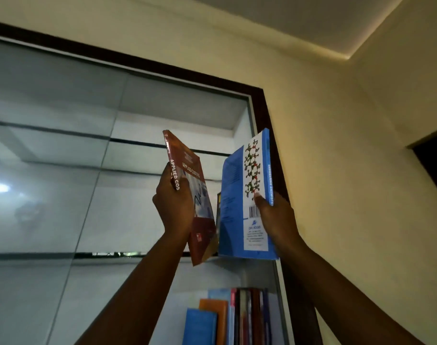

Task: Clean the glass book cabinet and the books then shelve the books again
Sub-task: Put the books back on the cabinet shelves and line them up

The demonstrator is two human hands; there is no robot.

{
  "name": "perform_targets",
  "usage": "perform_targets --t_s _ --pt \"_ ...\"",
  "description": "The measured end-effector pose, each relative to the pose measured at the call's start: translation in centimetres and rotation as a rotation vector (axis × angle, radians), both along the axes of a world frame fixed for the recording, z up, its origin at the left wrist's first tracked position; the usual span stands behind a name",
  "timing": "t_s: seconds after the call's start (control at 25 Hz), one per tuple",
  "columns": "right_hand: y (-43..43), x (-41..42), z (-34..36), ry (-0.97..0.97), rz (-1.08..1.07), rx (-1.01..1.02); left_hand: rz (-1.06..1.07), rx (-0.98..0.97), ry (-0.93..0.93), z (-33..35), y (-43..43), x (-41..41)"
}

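Books: two in hand, both raised to the open right end of the glass cabinet (268,113), above the row of shelved books (237,317).
Red book (203,235): titled Applied Costing, tilted with its top leaning left; lower corner hangs just below the shelf edge (108,254).
Left hand (174,207): fingers clasped round the spine, thumb (185,188) pressed on the cover. The grip sits at mid-height, likely to steer the book upright.
Blue book (233,207): back cover faces the camera, near upright against the right side of the frame. Its bottom edge is level with the shelf; whether it rests there cannot be told.
Right hand (274,217): grasping the spine side, thumb on the back cover by the barcode; the other fingers are hidden behind.
Glass panel (63,145): covers the left bays, which explains working at the right end.
Assessment: shelving stage; the blue book is probably held as a stop while the red one is fed in beside it.
Risk: the tilted red book may catch on the shelf lip.
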State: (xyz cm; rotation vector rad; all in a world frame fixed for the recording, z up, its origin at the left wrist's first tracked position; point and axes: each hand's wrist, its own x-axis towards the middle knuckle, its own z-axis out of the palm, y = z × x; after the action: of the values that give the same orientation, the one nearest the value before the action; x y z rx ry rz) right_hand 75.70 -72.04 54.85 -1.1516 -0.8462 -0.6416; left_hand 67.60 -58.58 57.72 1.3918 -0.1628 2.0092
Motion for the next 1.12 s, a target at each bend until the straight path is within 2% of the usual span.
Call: perform_targets --t_s 0.16,0.32,0.44,0.64,0.84,1.0,1.12 --pt "4.1 3.3 4.0 -0.029 -0.029 0.043 0.044 0.04 0.065 3.0 2.4 4.0" --pt "9.0 7.4 3.3 -0.098 -0.127 0.03 -0.029 -0.058 0.077 3.1 4.1 8.0" --pt "10.8 10.6 2.9 -0.188 -0.305 0.053 -0.054 -0.024 0.114 3.6 4.2 9.9" --pt "13.5 14.1 3.7 -0.169 -0.596 -0.053 0.089 0.059 0.167 4.9 6.3 12.1" --pt "16.2 15.5 3.9 -0.289 -0.855 -0.138 0.173 0.072 0.175 5.1 9.4 14.0" --pt "16.1 16.5 3.4 -0.343 -0.861 -0.299 0.158 0.031 0.167 5.1 10.4 14.8" --pt "15.6 16.7 3.4 -0.402 -0.808 -0.294 0.143 0.034 0.156 5.0 10.2 15.0"
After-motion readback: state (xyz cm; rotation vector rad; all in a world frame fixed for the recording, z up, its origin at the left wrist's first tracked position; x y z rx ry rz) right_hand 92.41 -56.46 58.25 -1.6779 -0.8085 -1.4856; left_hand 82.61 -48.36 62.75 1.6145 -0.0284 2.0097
